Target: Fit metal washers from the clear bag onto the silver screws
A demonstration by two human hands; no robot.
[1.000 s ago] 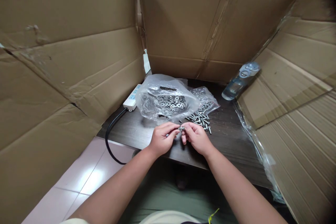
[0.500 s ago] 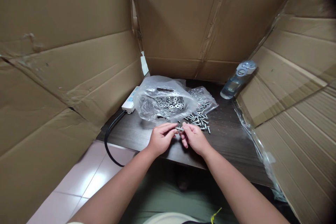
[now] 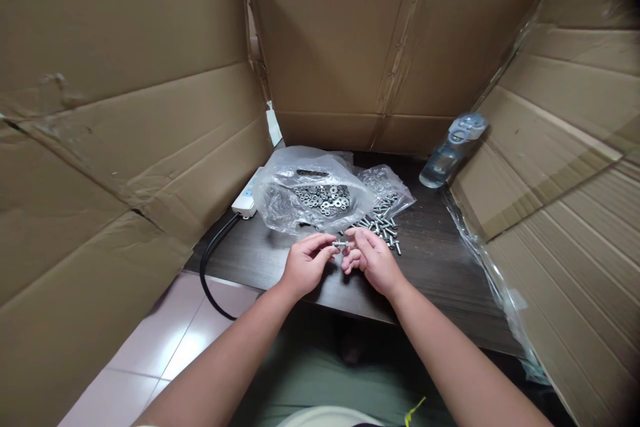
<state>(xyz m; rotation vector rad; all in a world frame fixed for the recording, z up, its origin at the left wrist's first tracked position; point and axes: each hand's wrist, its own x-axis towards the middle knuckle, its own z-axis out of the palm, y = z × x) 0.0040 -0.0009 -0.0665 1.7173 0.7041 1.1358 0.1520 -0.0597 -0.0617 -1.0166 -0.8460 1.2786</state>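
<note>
Head view: Above the tabletop's [image 3: 430,273] near edge, my left hand [image 3: 306,265] pinches a shiny bolt [image 3: 341,244], roughly level; my right hand [image 3: 373,260] spreads its grip beside the end, contact unclear. A firm left pinch should steady the slim shank. Beyond, smooth metal rings [image 3: 333,200] fill a crinkled, translucent bag [image 3: 277,207].

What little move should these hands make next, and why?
Probably close the right hand gently on the near end of the small bolt: the left hand pinches its other end, while the right fingers are parted beside it. Whether they touch it is too small to tell.
</note>
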